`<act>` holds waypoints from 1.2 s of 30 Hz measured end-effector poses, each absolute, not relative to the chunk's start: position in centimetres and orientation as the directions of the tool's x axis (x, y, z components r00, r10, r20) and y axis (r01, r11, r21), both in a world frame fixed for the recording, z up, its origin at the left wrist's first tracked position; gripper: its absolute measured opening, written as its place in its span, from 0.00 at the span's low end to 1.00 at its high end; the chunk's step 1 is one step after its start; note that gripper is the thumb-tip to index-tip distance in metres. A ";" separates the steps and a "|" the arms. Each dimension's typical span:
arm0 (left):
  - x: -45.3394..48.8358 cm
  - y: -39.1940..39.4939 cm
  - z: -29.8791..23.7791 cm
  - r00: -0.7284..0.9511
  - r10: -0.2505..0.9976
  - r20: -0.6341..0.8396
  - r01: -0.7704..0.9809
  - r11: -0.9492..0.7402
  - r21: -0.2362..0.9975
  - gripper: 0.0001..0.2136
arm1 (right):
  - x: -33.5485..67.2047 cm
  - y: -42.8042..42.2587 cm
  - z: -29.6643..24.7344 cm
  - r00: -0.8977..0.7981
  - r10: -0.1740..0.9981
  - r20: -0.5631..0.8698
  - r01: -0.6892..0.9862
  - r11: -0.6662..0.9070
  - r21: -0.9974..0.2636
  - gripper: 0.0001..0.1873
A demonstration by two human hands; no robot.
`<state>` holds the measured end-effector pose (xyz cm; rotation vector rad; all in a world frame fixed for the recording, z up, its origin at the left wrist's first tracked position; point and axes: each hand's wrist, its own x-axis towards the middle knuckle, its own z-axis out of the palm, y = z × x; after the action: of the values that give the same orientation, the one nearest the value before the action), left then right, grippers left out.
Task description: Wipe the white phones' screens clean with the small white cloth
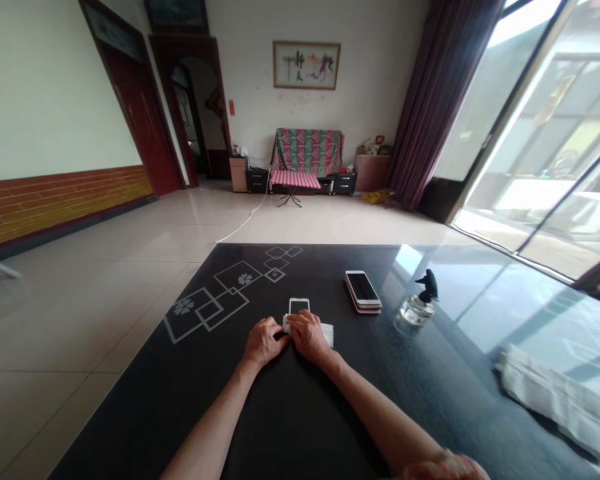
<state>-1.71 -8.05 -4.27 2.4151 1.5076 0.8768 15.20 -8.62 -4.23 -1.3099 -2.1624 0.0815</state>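
A white phone (299, 306) lies flat on the black glass table (290, 413), partly under my hands. My left hand (263, 341) has its fingers curled and touches the phone's near left corner. My right hand (309, 335) is closed over a small white cloth (327, 333) that lies on the phone's near end and spreads to the right. What my left fingers hold, if anything, is hidden.
A stack of two phones (363, 291) lies to the right, beyond it a glass ashtray with a black figure (419, 305). A folded white cloth (555, 393) rests at the table's right edge. A tiled floor, a covered bench and doors lie behind.
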 end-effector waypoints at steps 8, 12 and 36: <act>-1.7 -7.9 -4.3 0.312 0.859 0.407 0.763 -0.482 0.432 0.05 | 15.2 -4.7 -3.8 -0.301 0.833 0.464 0.809 0.481 -0.339 0.15; -1.7 -7.9 -4.4 0.306 0.860 0.407 0.764 -0.478 0.433 0.06 | 15.2 -4.7 -3.8 -0.297 0.836 0.462 0.811 0.476 -0.340 0.15; -1.9 -8.2 -4.1 0.277 0.878 0.391 0.800 -0.436 0.413 0.06 | 15.8 -7.7 -3.8 -0.313 0.845 0.434 0.789 0.486 -0.376 0.16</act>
<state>-1.86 -8.18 -4.05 2.3995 1.5874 0.8744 15.81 -7.72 -3.79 -1.3423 -2.1501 0.1250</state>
